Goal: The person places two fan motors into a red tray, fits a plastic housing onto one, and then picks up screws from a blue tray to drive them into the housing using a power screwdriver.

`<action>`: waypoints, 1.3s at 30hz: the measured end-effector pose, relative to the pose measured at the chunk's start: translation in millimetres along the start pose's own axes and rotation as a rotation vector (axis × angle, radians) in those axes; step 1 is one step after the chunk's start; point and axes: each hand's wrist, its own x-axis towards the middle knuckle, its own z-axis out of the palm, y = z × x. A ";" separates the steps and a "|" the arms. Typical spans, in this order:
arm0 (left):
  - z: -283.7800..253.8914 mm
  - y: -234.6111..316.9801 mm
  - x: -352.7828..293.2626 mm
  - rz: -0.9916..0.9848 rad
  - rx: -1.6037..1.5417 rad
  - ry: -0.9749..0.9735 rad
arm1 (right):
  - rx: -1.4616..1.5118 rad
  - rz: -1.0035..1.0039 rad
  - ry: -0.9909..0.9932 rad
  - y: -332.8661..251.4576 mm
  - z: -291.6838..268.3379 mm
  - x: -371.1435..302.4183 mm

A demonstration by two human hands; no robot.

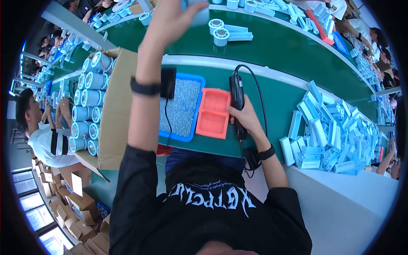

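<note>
Above the green conveyor belt [289, 49], the left hand [172, 19], grip unclear, likely transfers a blue cylinder [199, 18], while the right hand [247, 117] grasps an electric screwdriver [236, 87], probably needing alignment next.

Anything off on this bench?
No obvious spill or damage. Only the light-blue parts at right look untidy, heaped at mixed angles, unlike the stacked cylinders in the cardboard box at left.

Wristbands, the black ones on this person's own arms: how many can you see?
2: the left wristband is just behind the left hand, and the right wristband is behind the right hand, which grips a black tool. Neither is hidden.
</note>
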 end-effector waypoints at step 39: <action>-90.3 100.3 -72.4 0.297 -0.237 -0.730 | -0.815 -0.116 0.358 -50.0 -27.6 10.4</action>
